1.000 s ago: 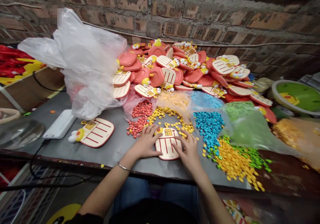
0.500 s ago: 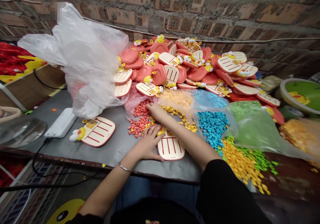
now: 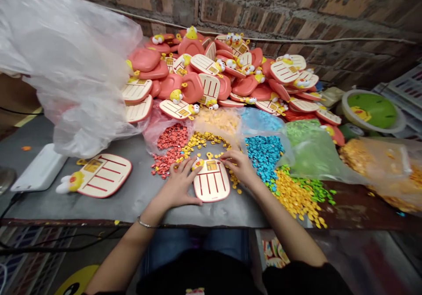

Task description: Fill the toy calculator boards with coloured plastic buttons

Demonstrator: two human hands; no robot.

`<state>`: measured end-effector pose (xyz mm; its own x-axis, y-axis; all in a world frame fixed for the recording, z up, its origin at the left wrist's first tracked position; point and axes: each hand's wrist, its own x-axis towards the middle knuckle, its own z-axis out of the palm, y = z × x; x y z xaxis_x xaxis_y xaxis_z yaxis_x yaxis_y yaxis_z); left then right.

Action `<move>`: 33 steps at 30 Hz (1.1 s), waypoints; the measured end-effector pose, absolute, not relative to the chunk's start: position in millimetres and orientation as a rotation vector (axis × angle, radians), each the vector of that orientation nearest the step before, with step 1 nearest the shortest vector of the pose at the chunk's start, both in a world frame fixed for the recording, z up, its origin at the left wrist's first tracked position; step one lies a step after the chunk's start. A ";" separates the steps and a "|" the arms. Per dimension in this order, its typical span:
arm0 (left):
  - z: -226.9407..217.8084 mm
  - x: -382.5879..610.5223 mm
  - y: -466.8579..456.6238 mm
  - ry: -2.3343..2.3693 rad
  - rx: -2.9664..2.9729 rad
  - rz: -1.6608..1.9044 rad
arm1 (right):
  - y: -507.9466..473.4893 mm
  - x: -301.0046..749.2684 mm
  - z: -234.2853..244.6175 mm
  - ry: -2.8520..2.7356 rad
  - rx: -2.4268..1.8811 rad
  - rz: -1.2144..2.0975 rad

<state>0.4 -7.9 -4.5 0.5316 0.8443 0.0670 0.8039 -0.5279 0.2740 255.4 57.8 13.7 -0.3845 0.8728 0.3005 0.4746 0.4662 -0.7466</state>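
Observation:
A cream slotted toy board [image 3: 212, 187] with a red rim and a yellow duck head lies flat before me, its small printed window at the top. My left hand [image 3: 178, 183] grips its left side, fingertips at the duck head and thumb along the lower edge. Beside the top right corner, my right hand [image 3: 240, 165] is closed in a pinch; whatever its fingertips hold is too small to make out. Small yellow pieces [image 3: 199, 140] are scattered just beyond the board. Red pieces [image 3: 173, 139] lie in a heap by my left fingers.
Another toy board [image 3: 105, 176] lies to the left, near a white power bank [image 3: 39, 167]. Behind is a pile of similar boards [image 3: 184, 86], with a clear plastic bag [image 3: 89, 79] beside it. Blue pieces [image 3: 263, 154], orange-yellow pieces [image 3: 295, 196] and green pieces [image 3: 318, 189] spread rightward.
My right hand has moved from the red heap back to the board's top right corner, uncovering the board's window. My view has shifted right; my left hand stays at the board.

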 end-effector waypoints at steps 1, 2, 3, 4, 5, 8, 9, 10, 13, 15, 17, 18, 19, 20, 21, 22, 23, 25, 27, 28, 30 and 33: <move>-4.7 1.1 -8.2 1.403 2.563 0.284 | 55.6 256.1 10.0 -2.069 -1.149 0.715; -4.9 1.9 -8.4 1.408 2.566 0.288 | 55.0 254.8 6.7 -2.117 -1.178 0.686; -5.1 2.7 -8.7 1.413 2.566 0.294 | 55.6 252.3 3.8 -2.163 -1.202 0.652; -5.5 3.5 -8.9 1.421 2.563 0.301 | 56.8 249.3 1.6 -2.201 -1.220 0.620; -5.8 4.1 -9.0 1.432 2.556 0.309 | 58.2 246.8 0.1 -2.228 -1.234 0.598; -6.6 5.3 -9.1 1.458 2.533 0.319 | 58.5 247.0 -0.5 -2.209 -1.275 0.638; -6.6 5.5 -9.0 1.464 2.530 0.319 | 56.8 249.9 0.0 -2.188 -1.282 0.687; -6.5 5.6 -8.9 1.468 2.529 0.317 | 54.3 253.4 0.4 -2.166 -1.283 0.743; -5.8 5.7 -8.6 1.472 2.520 0.295 | 45.0 258.9 -0.6 -2.104 -1.278 0.867; -5.6 5.9 -8.4 1.460 2.514 0.265 | 40.5 251.1 -3.1 -2.071 -1.272 0.912; -6.0 6.3 -8.5 1.447 2.513 0.238 | 38.7 234.2 -5.9 -2.060 -1.220 0.969; -6.4 6.5 -8.6 1.447 2.514 0.231 | 38.5 224.7 -6.7 -2.066 -1.180 0.999; -6.8 6.8 -8.7 1.450 2.513 0.228 | 38.3 216.0 -6.9 -2.078 -1.138 1.028; -7.3 6.9 -8.9 1.456 2.512 0.228 | 37.9 209.4 -6.2 -2.092 -1.099 1.063; -7.7 7.0 -9.1 1.461 2.511 0.230 | 37.1 205.5 -4.6 -2.108 -1.062 1.114; -8.0 6.9 -9.2 1.464 2.511 0.237 | 36.1 204.7 -1.9 -2.129 -1.026 1.187; -8.3 6.7 -9.3 1.463 2.513 0.248 | 35.2 206.4 1.5 -2.153 -0.988 1.281; -8.7 6.0 -9.3 1.447 2.527 0.277 | 35.5 214.5 9.9 -2.198 -0.908 1.475; -8.9 5.4 -9.4 1.421 2.551 0.299 | 42.6 220.6 18.4 -2.188 -0.893 1.502; -9.1 5.3 -9.5 1.408 2.563 0.305 | 49.4 220.3 22.0 -2.161 -0.923 1.426; -9.7 5.8 -10.2 1.388 2.585 0.309 | 68.3 211.0 26.6 -2.125 -1.008 1.187; -11.1 8.0 -12.0 1.371 2.620 0.321 | 99.7 180.5 27.2 -2.318 -1.110 0.925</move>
<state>8.0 -12.0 -11.1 0.5553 0.8241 0.1121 0.7882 -0.5644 0.2451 180.5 99.7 27.2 -0.6005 0.7961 0.0750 0.5259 0.4638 -0.7130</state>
